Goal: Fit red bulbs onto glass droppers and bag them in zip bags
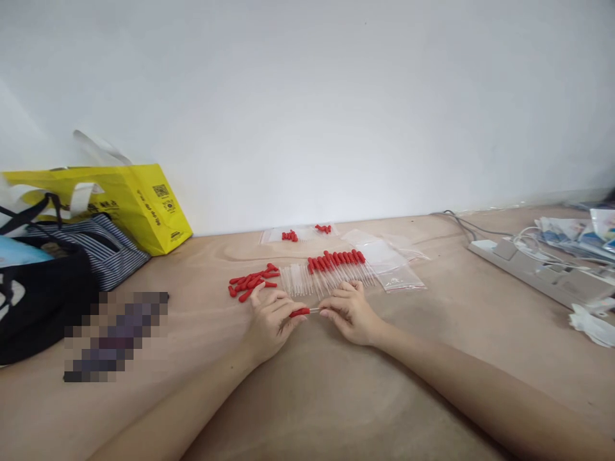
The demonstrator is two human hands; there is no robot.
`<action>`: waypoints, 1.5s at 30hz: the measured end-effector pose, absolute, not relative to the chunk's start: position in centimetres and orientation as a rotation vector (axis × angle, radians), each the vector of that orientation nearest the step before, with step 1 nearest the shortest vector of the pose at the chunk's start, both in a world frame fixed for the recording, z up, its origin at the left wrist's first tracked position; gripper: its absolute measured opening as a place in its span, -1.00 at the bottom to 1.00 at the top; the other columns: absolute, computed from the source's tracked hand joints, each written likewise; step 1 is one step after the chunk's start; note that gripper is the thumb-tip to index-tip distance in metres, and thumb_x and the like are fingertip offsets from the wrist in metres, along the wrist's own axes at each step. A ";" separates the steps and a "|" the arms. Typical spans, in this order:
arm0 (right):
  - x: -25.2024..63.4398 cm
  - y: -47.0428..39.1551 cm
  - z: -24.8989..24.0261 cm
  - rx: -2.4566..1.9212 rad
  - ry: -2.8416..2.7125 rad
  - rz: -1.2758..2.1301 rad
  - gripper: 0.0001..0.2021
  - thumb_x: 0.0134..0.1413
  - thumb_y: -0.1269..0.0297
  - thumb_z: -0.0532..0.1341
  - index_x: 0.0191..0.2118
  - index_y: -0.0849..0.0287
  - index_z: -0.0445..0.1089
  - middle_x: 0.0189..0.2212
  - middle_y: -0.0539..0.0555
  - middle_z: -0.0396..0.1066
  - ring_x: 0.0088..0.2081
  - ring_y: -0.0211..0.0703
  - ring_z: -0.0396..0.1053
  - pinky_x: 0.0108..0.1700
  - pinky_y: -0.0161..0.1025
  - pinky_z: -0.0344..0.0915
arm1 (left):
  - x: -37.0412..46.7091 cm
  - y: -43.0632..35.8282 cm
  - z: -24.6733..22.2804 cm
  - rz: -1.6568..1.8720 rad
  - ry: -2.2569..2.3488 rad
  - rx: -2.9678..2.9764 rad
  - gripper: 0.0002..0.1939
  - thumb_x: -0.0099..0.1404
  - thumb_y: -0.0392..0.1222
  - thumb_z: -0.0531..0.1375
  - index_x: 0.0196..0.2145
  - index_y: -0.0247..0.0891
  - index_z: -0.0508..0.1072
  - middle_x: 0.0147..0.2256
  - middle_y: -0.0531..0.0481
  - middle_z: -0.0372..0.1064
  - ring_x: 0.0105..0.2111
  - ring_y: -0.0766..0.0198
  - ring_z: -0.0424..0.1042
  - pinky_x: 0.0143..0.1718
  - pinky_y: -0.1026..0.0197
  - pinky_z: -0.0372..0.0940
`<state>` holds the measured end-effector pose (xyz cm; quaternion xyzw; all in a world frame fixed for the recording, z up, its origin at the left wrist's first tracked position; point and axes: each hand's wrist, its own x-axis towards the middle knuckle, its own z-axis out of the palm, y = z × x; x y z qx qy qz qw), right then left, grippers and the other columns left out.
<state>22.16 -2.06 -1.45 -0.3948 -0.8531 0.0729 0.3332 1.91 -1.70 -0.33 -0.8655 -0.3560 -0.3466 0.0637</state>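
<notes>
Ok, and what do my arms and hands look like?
Your ungloved left hand and ungloved right hand show no rings I can make out. The bare left forearm and bare right forearm have no sleeve, watch or bracelet in view.

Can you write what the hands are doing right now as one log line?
left hand: fingers hold red bulb | right hand: fingers hold clear tube | nearby: loose red bulbs, row of red-topped tubes

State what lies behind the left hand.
Beyond the left hand lie loose red bulbs and clear tubes. Whatever the hand directly covers can't be seen.
</notes>
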 end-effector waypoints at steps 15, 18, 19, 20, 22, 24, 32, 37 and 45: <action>22.2 -1.5 -0.8 -1.027 -2.424 0.065 -0.80 0.10 0.29 0.03 -0.30 0.09 0.41 -0.46 0.01 0.35 -0.33 -0.23 0.13 -0.27 -0.20 -0.17 | 2.2 -1.8 -0.4 -1.008 -1.195 -2.642 -0.87 0.20 -0.18 0.08 -0.44 -0.15 0.40 -0.48 0.14 0.43 -0.38 0.31 0.33 0.08 -0.11 -0.36; 22.3 -1.7 -0.5 -1.044 -2.493 -0.006 -0.79 0.08 0.32 0.04 -0.24 0.06 0.39 -0.41 0.04 0.38 -0.32 -0.21 0.15 -0.30 -0.20 -0.17 | 2.0 -1.6 -0.4 -0.982 -1.207 -2.652 -0.87 0.21 -0.17 0.07 -0.43 -0.14 0.40 -0.45 0.13 0.44 -0.35 0.30 0.33 0.07 -0.10 -0.34; 22.3 -1.7 -0.4 -1.056 -2.507 -0.013 -0.79 0.08 0.32 0.04 -0.24 0.07 0.40 -0.42 0.04 0.38 -0.32 -0.20 0.15 -0.30 -0.20 -0.17 | 1.9 -1.5 -0.5 -0.979 -1.210 -2.644 -0.88 0.21 -0.17 0.07 -0.41 -0.13 0.40 -0.44 0.12 0.44 -0.33 0.28 0.33 0.06 -0.09 -0.32; 22.2 -1.6 -0.4 -1.070 -2.518 -0.015 -0.80 0.07 0.31 0.05 -0.26 0.08 0.40 -0.43 0.05 0.39 -0.32 -0.20 0.16 -0.30 -0.20 -0.16 | 1.8 -1.4 -0.6 -0.978 -1.219 -2.625 -0.88 0.21 -0.16 0.07 -0.38 -0.13 0.40 -0.43 0.11 0.44 -0.31 0.26 0.33 0.05 -0.09 -0.30; 22.0 -1.3 -0.4 -1.117 -2.524 0.000 -0.81 0.05 0.32 0.06 -0.31 0.10 0.41 -0.44 0.05 0.40 -0.32 -0.19 0.17 -0.29 -0.21 -0.14 | 1.4 -0.9 -0.7 -0.982 -1.275 -2.552 -0.84 0.20 -0.12 0.08 -0.26 -0.13 0.37 -0.37 0.06 0.44 -0.26 0.21 0.32 0.03 -0.09 -0.24; 21.7 -0.5 -0.4 -1.233 -2.450 0.040 -0.81 0.05 0.33 0.05 -0.36 0.12 0.42 -0.45 0.04 0.40 -0.32 -0.18 0.19 -0.27 -0.22 -0.11 | 0.7 -0.3 -0.7 -0.987 -1.403 -2.434 -0.75 0.18 -0.08 0.08 -0.17 -0.15 0.32 -0.30 0.00 0.43 -0.20 0.15 0.30 -0.01 -0.09 -0.17; 20.4 3.9 -0.7 -1.773 -1.873 0.034 -0.79 0.00 0.27 0.05 -0.33 0.12 0.42 -0.43 0.06 0.44 -0.24 -0.11 0.25 -0.20 -0.20 -0.05 | -3.7 1.5 0.1 -0.685 -1.886 -2.075 -0.70 0.02 0.09 0.14 -0.39 -0.18 0.36 -0.31 -0.05 0.37 -0.21 0.03 0.27 -0.13 -0.08 -0.02; 19.9 4.6 -0.9 -1.872 -1.845 -0.004 -0.80 -0.04 0.27 0.06 -0.37 0.14 0.41 -0.46 0.07 0.44 -0.28 -0.12 0.29 -0.14 -0.14 -0.11 | -4.2 1.4 0.0 -0.543 -1.967 -2.118 -0.75 0.08 0.04 0.08 -0.38 -0.17 0.34 -0.30 -0.04 0.36 -0.24 0.07 0.29 -0.22 -0.01 0.05; 19.5 4.4 -0.6 -1.928 -1.830 -0.055 -0.73 0.01 0.14 0.03 -0.37 0.19 0.38 -0.41 0.13 0.42 -0.26 -0.08 0.29 -0.16 -0.10 -0.12 | -4.2 1.2 0.2 -0.452 -1.867 -2.045 -0.82 0.14 -0.04 0.04 -0.40 -0.19 0.29 -0.34 -0.03 0.39 -0.27 0.10 0.33 -0.23 0.02 0.05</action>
